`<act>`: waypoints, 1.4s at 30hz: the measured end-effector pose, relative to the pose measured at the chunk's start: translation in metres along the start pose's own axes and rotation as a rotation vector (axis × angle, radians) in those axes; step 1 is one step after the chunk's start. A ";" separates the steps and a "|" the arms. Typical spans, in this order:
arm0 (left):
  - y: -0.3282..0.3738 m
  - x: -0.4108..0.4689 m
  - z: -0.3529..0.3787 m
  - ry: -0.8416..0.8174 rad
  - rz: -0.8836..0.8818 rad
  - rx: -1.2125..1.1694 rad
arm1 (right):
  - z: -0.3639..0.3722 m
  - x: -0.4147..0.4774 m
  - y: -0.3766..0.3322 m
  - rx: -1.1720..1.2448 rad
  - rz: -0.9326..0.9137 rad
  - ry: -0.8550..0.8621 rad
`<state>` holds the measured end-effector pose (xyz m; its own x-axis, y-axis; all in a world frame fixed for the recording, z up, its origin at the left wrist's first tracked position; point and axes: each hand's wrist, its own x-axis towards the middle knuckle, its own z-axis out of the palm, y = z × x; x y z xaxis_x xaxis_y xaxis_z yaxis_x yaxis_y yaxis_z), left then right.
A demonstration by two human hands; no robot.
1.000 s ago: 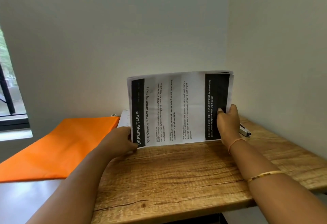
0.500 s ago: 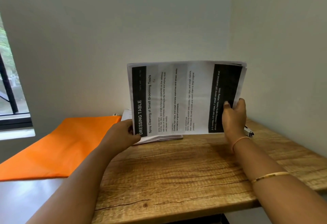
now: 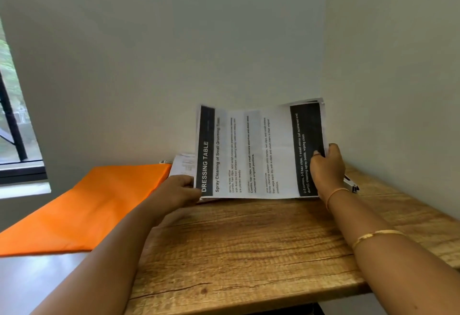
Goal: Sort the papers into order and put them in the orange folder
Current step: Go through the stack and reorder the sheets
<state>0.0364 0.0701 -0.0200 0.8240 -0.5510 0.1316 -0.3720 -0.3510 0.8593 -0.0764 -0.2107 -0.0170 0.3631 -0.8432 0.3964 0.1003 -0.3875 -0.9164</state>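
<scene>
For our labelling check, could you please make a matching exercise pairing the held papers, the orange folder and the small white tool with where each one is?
Things:
1. held papers
2. orange folder
3. white tool

Places:
A. lying flat, left of the left hand
B. on the table, just behind the right hand
C. upright, gripped at its ends by both hands

Pairs: 1-C, 2-A, 3-B

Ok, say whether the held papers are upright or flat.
Upright: the papers stand on their long edge on the table, left hand and right hand gripping the ends.
</scene>
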 end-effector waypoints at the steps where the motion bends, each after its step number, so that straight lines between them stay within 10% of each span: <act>1: 0.002 0.000 0.000 -0.001 -0.039 -0.125 | 0.002 0.003 0.001 -0.011 -0.003 -0.002; 9: 0.003 0.006 0.000 0.156 -0.255 -0.593 | 0.027 0.021 0.007 0.088 -0.036 -0.281; 18: 0.000 0.013 0.006 0.288 -0.333 -0.643 | 0.007 0.027 0.019 -1.086 -0.104 -0.246; 29: 0.002 0.009 0.014 0.230 -0.321 -0.638 | -0.003 0.025 0.038 -1.238 0.040 -0.211; 36: -0.001 0.012 0.014 0.224 -0.255 -0.641 | 0.006 0.011 0.014 -0.725 -0.207 -0.109; 42: 0.003 0.008 0.019 0.278 -0.095 -0.672 | 0.034 -0.047 -0.030 0.478 0.377 -0.663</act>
<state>0.0339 0.0499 -0.0257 0.9508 -0.2976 0.0855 -0.0249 0.2017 0.9791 -0.0650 -0.1473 -0.0097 0.8950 -0.4376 0.0869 0.1875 0.1922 -0.9633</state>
